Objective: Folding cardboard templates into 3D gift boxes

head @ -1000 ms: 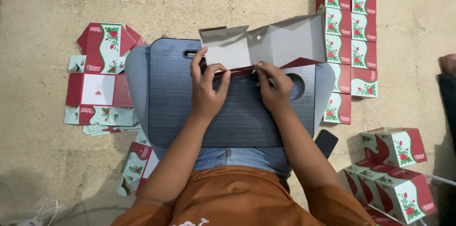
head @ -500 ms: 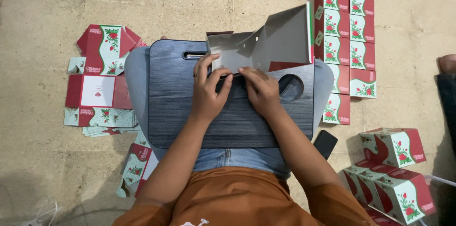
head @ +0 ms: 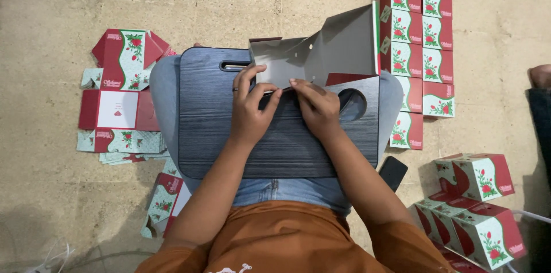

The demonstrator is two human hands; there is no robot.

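A flat cardboard box blank (head: 321,55), grey inside with red and green flower print outside, stands partly folded on a dark lap board (head: 229,135) across my knees. My left hand (head: 252,106), with a ring on it, presses the blank's near left edge with thumb and fingers. My right hand (head: 313,104) pinches the same edge just to the right, both hands touching. The blank's right panel tilts upward.
Unfolded printed blanks (head: 117,95) lie stacked on the floor at left. Flat-folded boxes (head: 422,38) sit in rows at upper right. Assembled boxes (head: 473,204) pile at lower right beside a dark phone (head: 393,172). Another person's foot (head: 539,75) shows at the right edge.
The blank has been folded up from lying wide across the board; its right panel now rises steeply. Both hands have drawn closer together on the near edge.
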